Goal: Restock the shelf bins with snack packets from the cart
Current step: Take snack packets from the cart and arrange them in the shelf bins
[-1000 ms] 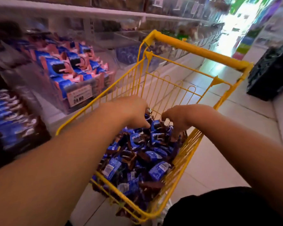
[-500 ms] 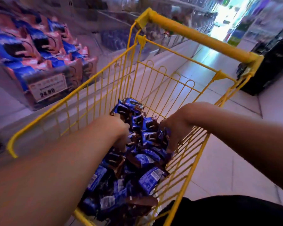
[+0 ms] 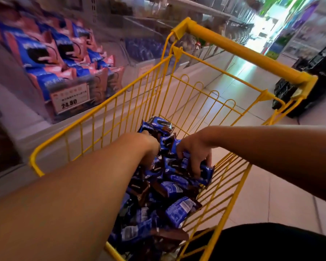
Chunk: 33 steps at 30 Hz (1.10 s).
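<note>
A yellow wire cart holds a heap of several blue and brown snack packets. Both my hands are down in the heap. My left hand is buried among the packets at the heap's far end, its fingers hidden. My right hand curls its fingers round blue packets near the cart's right wall. On the left stands a clear shelf bin with pink and blue packets and a 24.80 price tag.
More clear bins run along the shelf behind the cart. A dark crate stands on the tiled floor at the right. The aisle stretches ahead toward bright light. Dark clothing shows at the bottom right.
Both hands have pushed deeper into the packet heap, and my right hand has closed round packets. The view has shifted, so the cart and shelf sit differently in frame.
</note>
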Tool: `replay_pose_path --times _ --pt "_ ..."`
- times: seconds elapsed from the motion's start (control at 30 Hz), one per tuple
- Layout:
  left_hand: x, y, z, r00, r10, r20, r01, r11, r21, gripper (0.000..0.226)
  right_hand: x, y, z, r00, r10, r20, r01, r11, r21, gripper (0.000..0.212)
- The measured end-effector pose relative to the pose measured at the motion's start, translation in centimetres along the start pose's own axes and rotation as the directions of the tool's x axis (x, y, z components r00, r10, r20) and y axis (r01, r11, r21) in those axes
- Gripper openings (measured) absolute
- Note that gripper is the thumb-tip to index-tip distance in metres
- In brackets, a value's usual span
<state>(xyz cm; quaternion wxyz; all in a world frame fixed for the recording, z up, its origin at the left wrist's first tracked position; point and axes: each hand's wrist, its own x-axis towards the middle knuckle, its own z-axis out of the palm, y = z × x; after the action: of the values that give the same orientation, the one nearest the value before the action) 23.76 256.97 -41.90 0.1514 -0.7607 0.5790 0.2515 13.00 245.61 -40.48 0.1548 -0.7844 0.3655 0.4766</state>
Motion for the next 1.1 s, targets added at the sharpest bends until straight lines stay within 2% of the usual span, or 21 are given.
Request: replay_pose_path --times 0.17,0.27,0.37,0.47,0.6,0.7,0.8,0.87,0.97,1.03,1.1 --pt "-0.2 -0.1 -0.5 0.998 0.067 0.003 -0.067 0.998 -0.006 0.053 -2.0 0.0 -1.0 0.967 -0.228 -0.112 0.244 0.956 0.164 0.031" --pt "-0.3 0.2 -1.3 0.997 0.079 -0.010 -0.080 0.996 -0.029 0.046 -3.1 0.1 -0.9 0.943 -0.314 -0.112 0.332 0.912 0.242 0.040" --pt "-0.9 -0.3 -2.4 0.991 0.062 -0.115 -0.074 0.992 -0.099 0.036 -5.2 0.9 -1.5 0.913 -0.362 -0.188 0.406 0.856 0.319 0.045" --pt "-2.1 -1.2 -3.3 0.986 0.028 -0.166 -0.077 0.952 -0.297 0.032 -7.8 1.8 -1.8 0.861 -0.388 -0.328 0.497 0.778 0.384 0.046" --pt "-5.2 -1.6 -4.2 0.982 0.012 -0.187 -0.103 0.868 -0.486 0.047 -10.8 1.4 -1.3 0.768 -0.359 -0.530 0.588 0.723 0.362 0.050" --pt "-7.5 -1.8 -4.7 0.963 0.010 -0.270 -0.130 0.894 -0.430 0.055 -12.1 1.0 -0.3 0.678 -0.306 -0.668 0.674 0.621 0.400 0.052" --pt "-9.1 -2.2 -4.5 0.939 -0.004 -0.344 -0.182 0.842 -0.508 0.036 -12.3 0.5 1.1 0.617 -0.288 -0.732 0.745 0.513 0.426 0.051" --pt "-10.3 -2.9 -4.5 0.921 -0.053 -0.385 -0.247 0.685 -0.685 0.024 -12.2 0.1 1.5 0.584 -0.272 -0.765 0.806 0.308 0.506 0.056" --pt "-12.2 -4.0 -4.9 0.897 -0.176 -0.406 -0.345 0.296 -0.891 0.022 -12.4 -0.9 1.2 0.510 -0.256 -0.821 0.825 -0.126 0.552 0.069" --pt "-13.5 -4.5 -5.3 0.896 -0.179 -0.407 -0.410 0.026 -0.912 0.019 -12.7 -2.2 0.8 0.455 -0.228 -0.861 0.801 -0.317 0.507 0.073" --pt "-14.5 -4.9 -5.4 0.895 -0.161 -0.416 -0.442 -0.185 -0.878 0.023 -12.9 -3.7 0.4 0.421 -0.147 -0.895 0.766 -0.471 0.437 0.074"
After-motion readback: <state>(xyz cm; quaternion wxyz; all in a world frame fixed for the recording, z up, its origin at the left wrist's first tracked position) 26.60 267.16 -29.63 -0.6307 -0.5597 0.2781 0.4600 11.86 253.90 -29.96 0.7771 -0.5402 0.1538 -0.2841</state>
